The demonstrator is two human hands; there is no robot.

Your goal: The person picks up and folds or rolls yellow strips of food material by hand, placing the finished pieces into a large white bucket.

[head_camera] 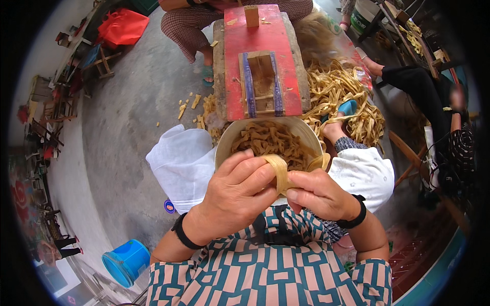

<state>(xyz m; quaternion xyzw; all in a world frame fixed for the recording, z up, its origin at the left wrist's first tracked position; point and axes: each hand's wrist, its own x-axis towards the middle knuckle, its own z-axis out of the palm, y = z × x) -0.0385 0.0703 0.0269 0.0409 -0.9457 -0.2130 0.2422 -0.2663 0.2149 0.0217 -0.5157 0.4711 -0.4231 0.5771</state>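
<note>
Between my two hands a flat, pliable yellowish strip (pixel 278 170) bends into a loop above a pale bucket (pixel 223 147). My left hand (pixel 239 187) grips the strip on one side, its fingers curled around it. On the other side my right hand (pixel 321 191) pinches it between thumb and fingers. Part of the strip trails over the bucket's right rim. Inside the bucket lie many short, brownish knotted pieces (pixel 264 139). What the strip is made of, I cannot tell.
Beyond the bucket is a red-topped bench (pixel 237 38) with a wooden block (pixel 251 16). Loose strips (pixel 340 88) heap at its right. White cloths drape my left knee (pixel 187 164) and right knee (pixel 361 172). A blue bucket (pixel 126 262) stands lower left. People sit opposite and at right.
</note>
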